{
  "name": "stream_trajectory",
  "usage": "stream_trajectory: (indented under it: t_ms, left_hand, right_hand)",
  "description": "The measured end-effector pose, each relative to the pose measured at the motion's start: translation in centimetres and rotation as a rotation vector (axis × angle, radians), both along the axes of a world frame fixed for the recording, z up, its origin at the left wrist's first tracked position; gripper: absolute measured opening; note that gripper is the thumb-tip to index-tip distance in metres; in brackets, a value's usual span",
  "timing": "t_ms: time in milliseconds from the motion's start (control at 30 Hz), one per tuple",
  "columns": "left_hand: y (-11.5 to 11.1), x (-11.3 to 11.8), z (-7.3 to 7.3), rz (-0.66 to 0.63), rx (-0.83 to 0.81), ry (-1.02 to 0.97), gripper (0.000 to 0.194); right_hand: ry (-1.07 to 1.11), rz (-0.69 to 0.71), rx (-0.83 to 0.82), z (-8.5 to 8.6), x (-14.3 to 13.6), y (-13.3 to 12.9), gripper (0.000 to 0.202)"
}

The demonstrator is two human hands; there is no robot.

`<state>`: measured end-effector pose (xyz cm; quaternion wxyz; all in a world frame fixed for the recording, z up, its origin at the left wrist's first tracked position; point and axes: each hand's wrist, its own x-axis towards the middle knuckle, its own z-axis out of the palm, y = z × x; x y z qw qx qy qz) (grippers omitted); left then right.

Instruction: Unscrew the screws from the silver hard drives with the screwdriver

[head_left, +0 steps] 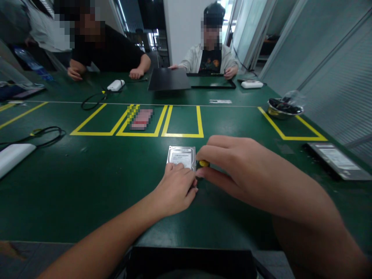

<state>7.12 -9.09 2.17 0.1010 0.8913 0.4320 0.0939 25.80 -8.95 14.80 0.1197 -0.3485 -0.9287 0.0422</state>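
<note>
Gripping hard drive (182, 154) by six-o'clock end in left fingers (190, 177); at its three o'clock, pinching yellow object (204, 163) in right fingers (214, 154).

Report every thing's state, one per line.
Drive, lying flat, partly covered
Left hand, resting on the drive
Yellow piece, mostly hidden
Right hand, closed on the yellow piece
Slab, lying flat
Bowl, holding dark items
Front cable, loosely looped
Panel, held by a co-worker
</note>
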Motion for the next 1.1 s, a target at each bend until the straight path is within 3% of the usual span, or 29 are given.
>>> stream_trajectory:
  t_ms: [200, 300, 667, 833, 1100]
  left_hand:
    - [0.07, -0.29, -0.12, 0.015, -0.007, -0.001, 0.013]
    - [0.08, -0.3, -0.2, 0.013, -0.005, -0.009, 0.015]
    - [0.0, -0.29, -0.03, 0.013, -0.01, -0.02, 0.015]
    - [0.02, -0.28, -0.06, 0.018, -0.011, -0.011, 0.013]
    - [0.06, -0.33, -0.06, 0.009, -0.011, -0.004, 0.013]
  right_hand:
    - [0.065, 0.11, -0.134, 0.35, 0.3, -0.05, 0.022]
    - [0.073, 0.117, -0.166, 0.4, 0.18, -0.06, 0.018]
    - [0.128, 0.165, -0.116, -0.45, 0.01, 0.25, 0.018]
    - [0.093, 0.109, -0.091, -0.3, 0.22, 0.17, 0.016]
    - [0.126, 0.12, -0.172, 0.29, 0.16, 0.12, 0.021]
